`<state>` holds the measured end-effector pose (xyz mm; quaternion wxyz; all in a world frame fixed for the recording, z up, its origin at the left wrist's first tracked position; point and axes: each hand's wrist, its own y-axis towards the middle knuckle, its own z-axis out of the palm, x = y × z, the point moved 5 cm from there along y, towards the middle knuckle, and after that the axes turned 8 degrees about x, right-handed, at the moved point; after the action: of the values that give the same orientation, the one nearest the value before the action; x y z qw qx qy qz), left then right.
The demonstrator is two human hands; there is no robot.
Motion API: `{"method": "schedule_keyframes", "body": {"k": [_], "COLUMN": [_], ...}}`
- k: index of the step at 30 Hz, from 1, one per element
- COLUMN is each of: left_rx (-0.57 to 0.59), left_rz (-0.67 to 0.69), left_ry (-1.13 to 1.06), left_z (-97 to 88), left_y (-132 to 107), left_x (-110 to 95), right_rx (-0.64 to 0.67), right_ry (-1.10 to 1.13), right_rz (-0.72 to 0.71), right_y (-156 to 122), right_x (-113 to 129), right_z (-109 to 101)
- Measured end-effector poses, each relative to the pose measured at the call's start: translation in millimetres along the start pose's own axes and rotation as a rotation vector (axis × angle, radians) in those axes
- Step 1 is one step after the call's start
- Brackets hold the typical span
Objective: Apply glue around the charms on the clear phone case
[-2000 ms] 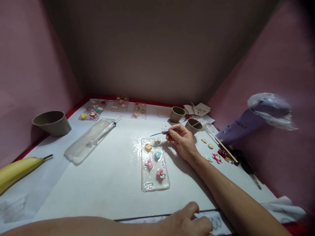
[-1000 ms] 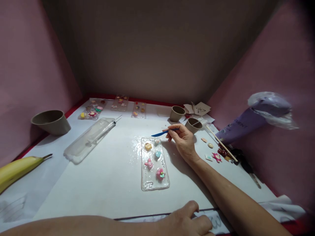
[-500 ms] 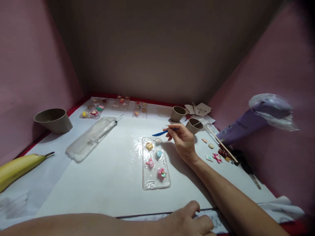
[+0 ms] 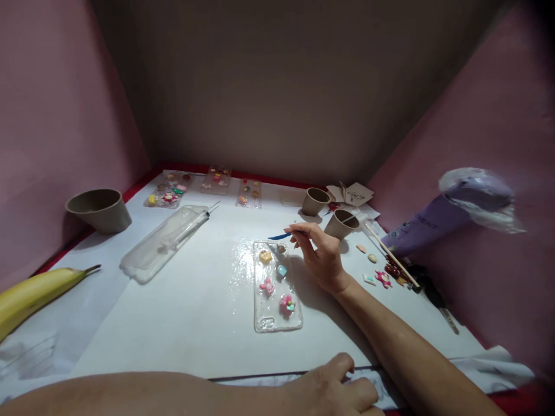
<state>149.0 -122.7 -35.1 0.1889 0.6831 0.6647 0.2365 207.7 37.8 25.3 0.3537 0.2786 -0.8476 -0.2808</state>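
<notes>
My right hand (image 4: 323, 254) pinches a slim blue plastic knife (image 4: 280, 237) by its handle, the blade pointing left over the far edge of a clear phone case (image 4: 262, 312). The case lies on the white board and looks glossy. On it sit several charms, among them a yellow one (image 4: 265, 256), a blue one (image 4: 281, 271), a pink rabbit (image 4: 267, 286) and a pink cluster (image 4: 287, 304). Near the board's front edge rests my left hand (image 4: 336, 384), empty, with its bent fingers apart; the bottom of the picture cuts it off in part.
Left stand a banana (image 4: 47, 292), a grey-brown pot (image 4: 102, 211) and a clear package (image 4: 162, 245). Decorated cases (image 4: 169, 189) line the back. Two cups (image 4: 315, 202), loose charms (image 4: 384, 279), a wooden stick (image 4: 394, 257) and a purple bag (image 4: 427, 222) are at the right.
My right hand has turned slightly, and less of the blue knife's handle shows. The view has shifted a little. My left hand stays where it was.
</notes>
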Motion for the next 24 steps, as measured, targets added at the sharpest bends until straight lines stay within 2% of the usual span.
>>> {"method": "schedule_keyframes", "body": {"k": [12,24], "left_rx": [-0.065,0.045], "left_rz": [0.010,0.015], "left_ry": [-0.017,-0.022], "left_z": [-5.8,-0.6], "left_y": [1.8,2.2], "left_x": [1.9,0.4], "right_rx": [0.030,-0.018], "right_ry": [-0.006,-0.047], "right_rz": [-0.026,-0.028], "right_y": [0.2,-0.5], "right_x": [3.9,7.9], "right_z": [2.0,-4.3]}}
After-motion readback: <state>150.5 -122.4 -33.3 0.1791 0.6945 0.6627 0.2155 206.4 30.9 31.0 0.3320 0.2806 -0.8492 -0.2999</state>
